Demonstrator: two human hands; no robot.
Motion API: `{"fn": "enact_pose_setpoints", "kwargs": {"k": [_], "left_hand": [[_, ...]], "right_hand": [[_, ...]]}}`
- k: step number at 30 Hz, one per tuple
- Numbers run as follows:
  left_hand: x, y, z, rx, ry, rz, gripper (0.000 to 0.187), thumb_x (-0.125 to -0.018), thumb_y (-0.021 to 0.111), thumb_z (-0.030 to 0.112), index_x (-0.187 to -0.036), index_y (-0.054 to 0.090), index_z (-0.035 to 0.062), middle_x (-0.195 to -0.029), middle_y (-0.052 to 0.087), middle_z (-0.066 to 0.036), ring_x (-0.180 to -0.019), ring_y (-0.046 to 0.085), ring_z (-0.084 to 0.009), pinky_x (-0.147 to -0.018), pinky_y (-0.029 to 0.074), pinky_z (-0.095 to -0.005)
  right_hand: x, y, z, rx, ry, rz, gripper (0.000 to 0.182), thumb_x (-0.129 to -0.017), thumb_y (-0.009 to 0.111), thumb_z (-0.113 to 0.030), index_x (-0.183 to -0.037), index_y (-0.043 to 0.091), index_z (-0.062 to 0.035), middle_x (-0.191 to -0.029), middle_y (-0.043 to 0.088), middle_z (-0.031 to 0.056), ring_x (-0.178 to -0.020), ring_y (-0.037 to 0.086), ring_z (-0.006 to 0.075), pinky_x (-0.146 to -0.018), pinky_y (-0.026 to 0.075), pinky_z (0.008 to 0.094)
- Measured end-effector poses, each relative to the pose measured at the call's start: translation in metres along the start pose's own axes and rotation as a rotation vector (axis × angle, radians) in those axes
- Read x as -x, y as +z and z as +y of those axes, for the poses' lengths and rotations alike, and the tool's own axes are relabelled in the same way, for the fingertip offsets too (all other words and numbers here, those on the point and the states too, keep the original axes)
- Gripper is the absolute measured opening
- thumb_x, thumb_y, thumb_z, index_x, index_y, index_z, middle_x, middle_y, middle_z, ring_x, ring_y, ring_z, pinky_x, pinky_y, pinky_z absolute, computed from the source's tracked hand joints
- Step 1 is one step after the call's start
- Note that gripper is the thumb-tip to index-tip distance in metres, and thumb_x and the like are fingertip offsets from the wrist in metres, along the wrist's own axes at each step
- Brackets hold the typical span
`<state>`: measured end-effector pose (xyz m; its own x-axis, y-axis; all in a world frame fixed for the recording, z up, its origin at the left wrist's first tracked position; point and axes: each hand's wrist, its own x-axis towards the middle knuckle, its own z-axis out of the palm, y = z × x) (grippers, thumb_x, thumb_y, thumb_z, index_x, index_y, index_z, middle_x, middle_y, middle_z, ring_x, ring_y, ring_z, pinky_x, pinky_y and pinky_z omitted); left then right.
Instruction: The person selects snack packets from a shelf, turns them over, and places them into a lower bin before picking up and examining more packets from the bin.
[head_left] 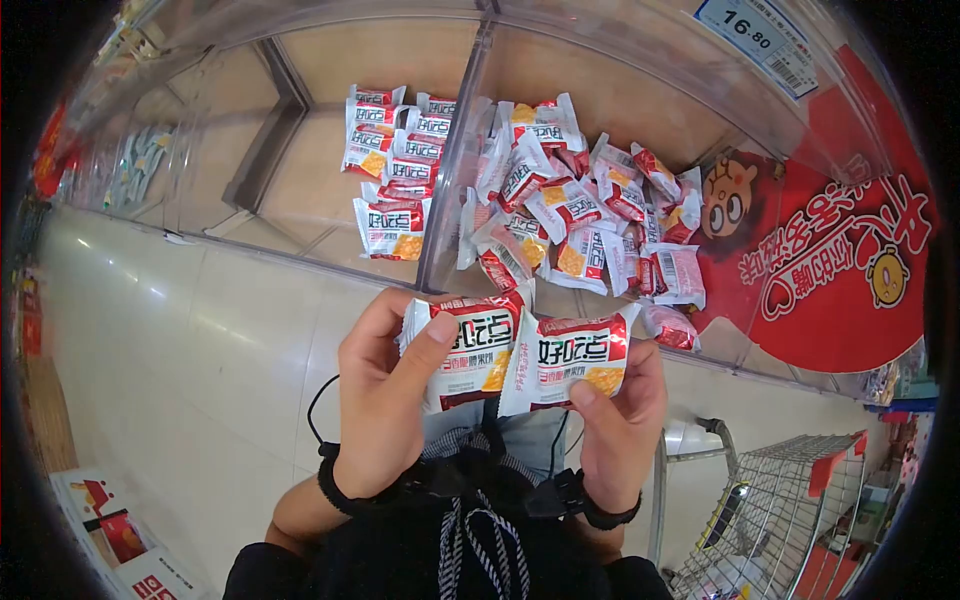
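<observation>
My left hand is closed on a red and white snack packet, thumb across its front. Another packet of the same kind is gripped in my right hand, the thumb on its lower edge. The two packets are side by side, their edges overlapping, in front of my body. Beyond them, a row of like packets lies in the left compartment of a clear bin, overlapping face up. A jumbled pile of packets fills part of the compartment to the right.
A clear divider separates the two compartments. A price label reads 16.80, above a red printed sign. At the lower right stands a wire shopping cart; a printed carton is at the lower left on the tiled floor.
</observation>
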<state>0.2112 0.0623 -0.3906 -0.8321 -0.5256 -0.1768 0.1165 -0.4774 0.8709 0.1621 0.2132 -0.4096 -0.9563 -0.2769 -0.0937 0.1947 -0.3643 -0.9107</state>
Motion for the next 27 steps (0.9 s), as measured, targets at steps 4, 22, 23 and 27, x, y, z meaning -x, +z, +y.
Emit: {"fn": "enact_pose_setpoints", "kwargs": {"k": [4, 22, 23, 27], "left_hand": [[0.001, 0.001, 0.0, 0.0, 0.01, -0.005, 0.016, -0.081, 0.055, 0.01, -0.09, 0.051, -0.0025, -0.085, 0.059, -0.007, -0.075, 0.054, -0.0078, -0.069, 0.044, -0.0224], [0.002, -0.002, -0.005, -0.087, 0.062, -0.147, 0.025, -0.082, 0.055, 0.015, -0.1, 0.048, -0.0012, -0.099, 0.054, -0.009, -0.084, 0.051, -0.0101, -0.075, 0.041, -0.0234], [0.001, -0.005, -0.003, -0.001, 0.038, -0.199, 0.03, -0.081, 0.057, 0.015, -0.104, 0.046, -0.0016, -0.102, 0.051, -0.009, -0.089, 0.05, -0.0115, -0.078, 0.04, -0.0248], [0.0, -0.018, 0.003, -0.443, 0.278, -0.307, 0.06, -0.062, 0.072, 0.01, -0.112, 0.041, -0.0018, -0.105, 0.044, -0.011, -0.104, 0.044, -0.0182, -0.089, 0.034, -0.029]], "right_hand": [[0.0, -0.002, 0.0, 0.02, 0.004, 0.0, 0.03, -0.067, 0.063, 0.006, -0.085, 0.04, -0.0018, -0.094, 0.051, 0.0112, -0.086, 0.05, 0.0136, -0.076, 0.042, 0.027], [0.007, 0.014, -0.009, 0.323, 0.017, -0.164, 0.04, -0.064, 0.072, -0.004, -0.088, 0.041, -0.0017, -0.088, 0.053, 0.01, -0.077, 0.053, 0.0122, -0.07, 0.044, 0.0262], [0.006, 0.019, -0.011, 0.324, 0.01, -0.172, 0.04, -0.064, 0.072, -0.004, -0.088, 0.041, -0.0017, -0.088, 0.053, 0.01, -0.077, 0.053, 0.0122, -0.07, 0.044, 0.0262], [0.003, 0.035, -0.026, 0.567, -0.069, -0.096, 0.066, -0.058, 0.075, -0.008, -0.112, 0.038, -0.0003, -0.098, 0.049, 0.0152, -0.081, 0.054, 0.0202, -0.072, 0.044, 0.0317]]}}
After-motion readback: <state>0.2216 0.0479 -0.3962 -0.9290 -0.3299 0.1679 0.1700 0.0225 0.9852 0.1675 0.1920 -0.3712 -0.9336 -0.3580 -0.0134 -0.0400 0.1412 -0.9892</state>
